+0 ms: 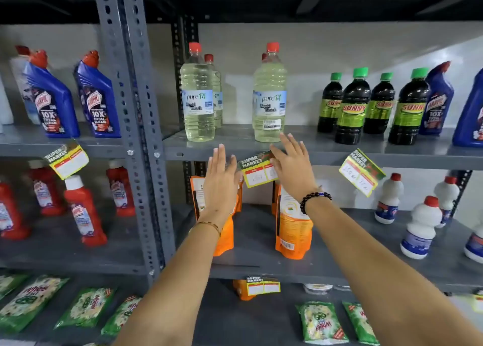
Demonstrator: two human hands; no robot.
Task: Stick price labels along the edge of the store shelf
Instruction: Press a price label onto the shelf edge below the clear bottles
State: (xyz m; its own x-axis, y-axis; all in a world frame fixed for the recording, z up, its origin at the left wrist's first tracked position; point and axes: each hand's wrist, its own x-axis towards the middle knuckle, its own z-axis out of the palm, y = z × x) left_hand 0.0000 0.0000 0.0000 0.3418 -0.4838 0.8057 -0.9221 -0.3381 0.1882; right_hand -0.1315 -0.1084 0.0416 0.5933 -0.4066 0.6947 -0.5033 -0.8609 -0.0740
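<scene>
While both hands reach toward the grey shelf edge (326, 155), a price label (257, 171) hangs tilted there — its right side under the right hand (294, 166), fingers spread flat. Just left, the left hand (220, 182) is open, holding nothing.

We are viewing a grey metal shelving unit (326, 152) with perforated uprights. On its top shelf, clear bleach bottles (269, 97) are standing centre, blue cleaner bottles (96, 97) left, and dark green-capped bottles (352, 105) right. On the middle shelf (261, 264), orange pouches (292, 222) are standing centre, red bottles (83, 209) left, white bottles (420, 228) right. Green packets (86, 306) are lying on the lowest shelf.
</scene>
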